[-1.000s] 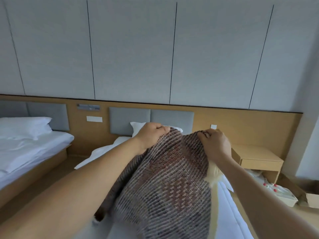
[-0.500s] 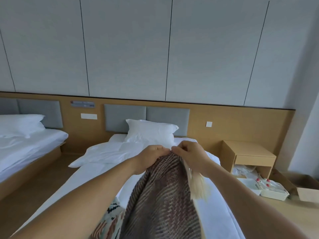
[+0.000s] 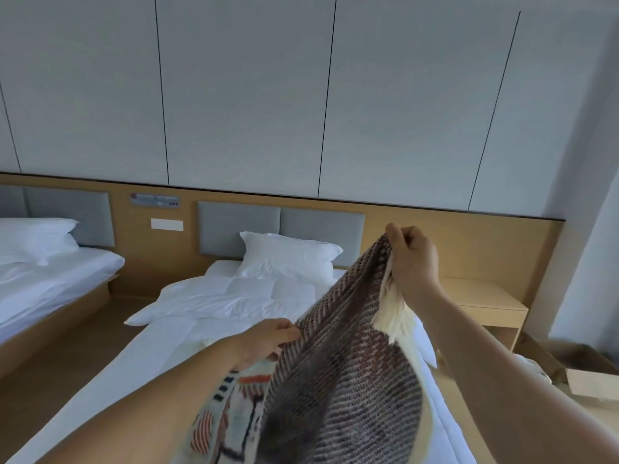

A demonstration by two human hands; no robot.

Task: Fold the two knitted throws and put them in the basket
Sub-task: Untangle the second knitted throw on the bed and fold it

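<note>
A brown and grey knitted throw (image 3: 348, 373) with a cream fringe hangs in the air over the near bed. My right hand (image 3: 413, 259) pinches its top corner, raised high at the right. My left hand (image 3: 268, 341) grips the throw's edge lower down and to the left. Under my left forearm lies a second throw (image 3: 231, 420), cream with orange, black and pale blue patterns, resting on the bed. No basket is in view.
The near bed (image 3: 140, 366) has a white sheet, a crumpled duvet and a pillow (image 3: 288, 256). A second bed (image 3: 50, 283) stands at the left. A wooden nightstand (image 3: 482, 303) sits at the right, with a cardboard box (image 3: 589, 383) on the floor beside it.
My hands, which were together at the throw's top edge, have parted. The right hand rose up and right with its corner; the left dropped lower. The patterned throw now shows more.
</note>
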